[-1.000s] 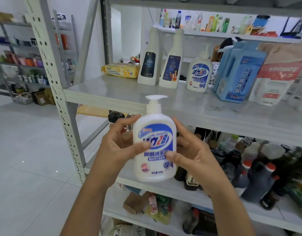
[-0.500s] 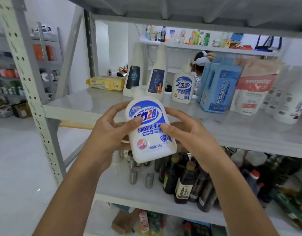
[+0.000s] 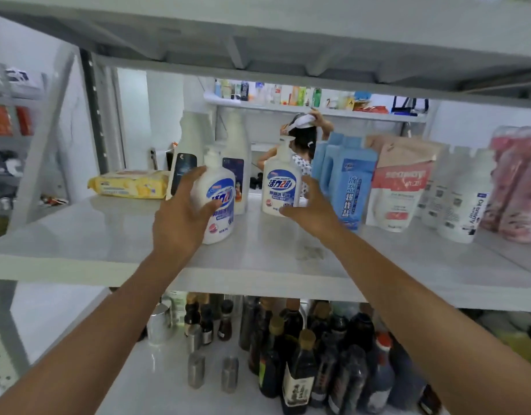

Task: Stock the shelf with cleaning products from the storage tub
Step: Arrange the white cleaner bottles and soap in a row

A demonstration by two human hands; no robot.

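Note:
A white pump bottle of hand soap (image 3: 221, 202) with a blue label sits low on the middle shelf (image 3: 108, 235), leaning slightly. My left hand (image 3: 180, 218) grips it, fingers on its left side and thumb across the label. A second, matching pump bottle (image 3: 280, 187) stands upright just to the right, further back. My right hand (image 3: 313, 206) cups this one, with the thumb at its lower front and the fingers along its right side. The storage tub is out of view.
Two tall white bottles (image 3: 192, 145) stand behind the held one, and a yellow pack (image 3: 129, 184) lies to the left. Blue detergent jugs (image 3: 348, 181), a pouch (image 3: 399, 187), white bottles (image 3: 462, 202) and pink packs (image 3: 516, 187) fill the right. Dark sauce bottles (image 3: 303, 354) crowd the lower shelf. A person (image 3: 303, 139) stands beyond.
The soap bottle went from in front of the shelf, held in both hands, up and onto the shelf. My right hand left it and reached the matching bottle beside it.

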